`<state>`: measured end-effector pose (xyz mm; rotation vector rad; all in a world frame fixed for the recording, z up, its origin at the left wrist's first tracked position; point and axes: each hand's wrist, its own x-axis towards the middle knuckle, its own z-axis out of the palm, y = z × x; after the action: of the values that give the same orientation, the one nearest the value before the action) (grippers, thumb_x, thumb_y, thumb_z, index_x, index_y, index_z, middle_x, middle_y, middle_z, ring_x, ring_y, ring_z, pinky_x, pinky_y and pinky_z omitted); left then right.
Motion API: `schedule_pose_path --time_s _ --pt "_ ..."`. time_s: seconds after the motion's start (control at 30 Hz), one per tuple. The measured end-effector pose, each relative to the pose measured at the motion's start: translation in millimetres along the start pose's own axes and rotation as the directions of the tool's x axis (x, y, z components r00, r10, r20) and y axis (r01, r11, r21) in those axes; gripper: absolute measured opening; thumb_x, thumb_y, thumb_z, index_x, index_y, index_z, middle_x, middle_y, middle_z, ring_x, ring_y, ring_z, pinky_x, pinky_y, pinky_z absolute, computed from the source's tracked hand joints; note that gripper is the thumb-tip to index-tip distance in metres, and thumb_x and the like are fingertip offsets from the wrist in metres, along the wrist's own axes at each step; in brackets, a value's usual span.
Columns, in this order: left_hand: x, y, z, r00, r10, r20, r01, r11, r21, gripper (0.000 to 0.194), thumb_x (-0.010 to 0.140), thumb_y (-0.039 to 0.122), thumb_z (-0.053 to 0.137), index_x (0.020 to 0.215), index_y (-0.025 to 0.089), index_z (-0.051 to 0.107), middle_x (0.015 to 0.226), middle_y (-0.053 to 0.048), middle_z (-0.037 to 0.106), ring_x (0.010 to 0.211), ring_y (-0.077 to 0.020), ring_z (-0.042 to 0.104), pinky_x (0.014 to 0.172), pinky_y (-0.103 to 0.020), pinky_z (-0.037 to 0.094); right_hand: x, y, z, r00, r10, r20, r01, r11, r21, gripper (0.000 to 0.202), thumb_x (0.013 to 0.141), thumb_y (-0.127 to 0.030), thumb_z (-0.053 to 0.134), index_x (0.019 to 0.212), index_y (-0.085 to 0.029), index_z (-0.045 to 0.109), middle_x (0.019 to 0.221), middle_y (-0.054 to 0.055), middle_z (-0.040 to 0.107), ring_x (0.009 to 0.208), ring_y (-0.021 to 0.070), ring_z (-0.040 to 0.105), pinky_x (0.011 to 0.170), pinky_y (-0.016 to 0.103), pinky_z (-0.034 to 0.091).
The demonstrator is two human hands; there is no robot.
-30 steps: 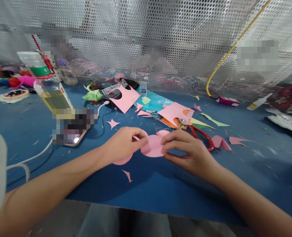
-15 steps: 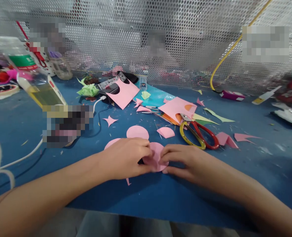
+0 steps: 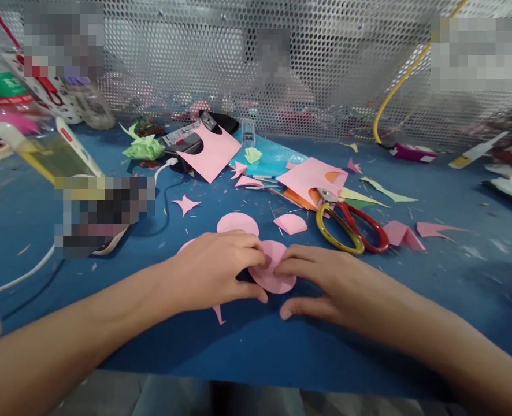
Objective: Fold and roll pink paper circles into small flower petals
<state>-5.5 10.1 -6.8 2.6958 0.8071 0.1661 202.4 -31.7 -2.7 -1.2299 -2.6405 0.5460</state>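
A round pink paper disc (image 3: 274, 281) lies flat on the blue table top (image 3: 256, 352) between my hands. My left hand (image 3: 219, 266) rests its fingertips on the disc's left part, thumb held apart below. From the other side, my right hand (image 3: 325, 274) touches the disc with its fingertips, and its thumb is spread away near the table. Both hands are open. Another pink disc (image 3: 237, 222) lies just behind my left hand, which partly covers a third pink piece (image 3: 185, 245). A thin pink scrap (image 3: 218, 315) pokes out below that hand.
Scissors (image 3: 352, 228) with one yellow and one red handle lie behind my right hand. Cut pink sheets (image 3: 212, 153), a folded pink piece (image 3: 290, 223) and green scraps are scattered behind. At left are a phone-like object (image 3: 108, 222), a white cable (image 3: 26, 274) and a tilted bottle (image 3: 43, 138).
Both thumbs have moved off the pink disc and spread apart. The disc now lies flatter under my fingertips. The view has shifted slightly.
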Motion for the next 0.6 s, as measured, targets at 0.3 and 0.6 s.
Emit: schedule_pose_path --time_s 0.3,0.6 --pt "2.2 -0.3 0.5 0.999 0.053 -0.003 -0.053 0.998 0.021 0.018 0.084 0.032 0.051 0.088 0.022 0.066 0.1 0.0 0.064 0.092 -0.0156 0.057 0.072 -0.024 0.041 -0.2 1.7 -0.7 1.0 -0.011 -0.021 0.01 0.999 -0.05 0.016 0.085 -0.029 0.051 0.083 -0.021 0.065 0.087 0.003 0.064 0.076 0.0169 0.06 0.065 0.029 0.048" --pt "3.8 -3.9 2.7 0.997 -0.065 -0.039 0.061 0.995 -0.082 0.02 0.084 0.025 0.05 0.101 0.023 0.061 0.098 0.001 0.067 0.089 -0.016 0.06 0.072 -0.025 0.041 1.9 2.7 -0.3 0.979 0.201 -0.024 -0.2 0.979 0.027 0.019 0.083 -0.032 0.051 0.071 -0.021 0.06 0.067 0.0 0.061 0.058 0.0126 0.054 0.05 0.024 0.039"
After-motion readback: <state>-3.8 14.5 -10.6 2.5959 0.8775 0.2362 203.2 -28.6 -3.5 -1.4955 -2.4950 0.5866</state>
